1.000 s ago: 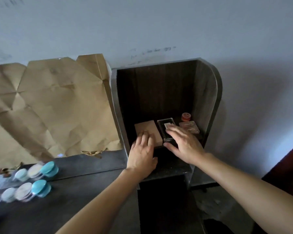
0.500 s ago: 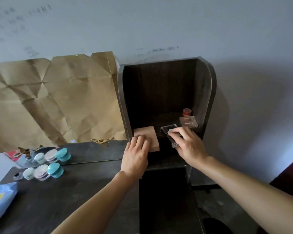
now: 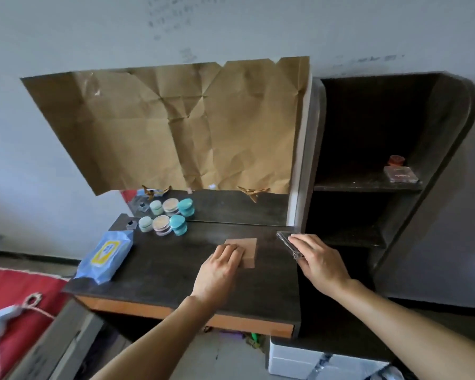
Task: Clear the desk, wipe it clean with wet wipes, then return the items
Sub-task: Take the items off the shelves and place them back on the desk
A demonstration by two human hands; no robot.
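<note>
My left hand (image 3: 220, 270) grips a small tan box (image 3: 248, 250) that rests on the dark desk (image 3: 176, 270). At the desk's right edge my right hand (image 3: 318, 261) holds a flat clear case (image 3: 284, 238), just above or on the surface; I cannot tell which. A blue pack of wet wipes (image 3: 104, 256) lies at the desk's left front. Three small jars (image 3: 163, 225), pale green, beige and teal, stand at the back left against the mirror.
A dark shelf unit (image 3: 381, 185) stands to the right; a small bottle with a red cap (image 3: 399, 171) sits on its upper shelf. Crumpled brown paper (image 3: 189, 127) covers the mirror. White boxes (image 3: 313, 363) lie on the floor below, red cloth (image 3: 17, 297) at left.
Both hands have drawn back from the upper shelf and come down to the desk, the left bringing the tan box, the right the clear case. My view has dropped and swung left.
</note>
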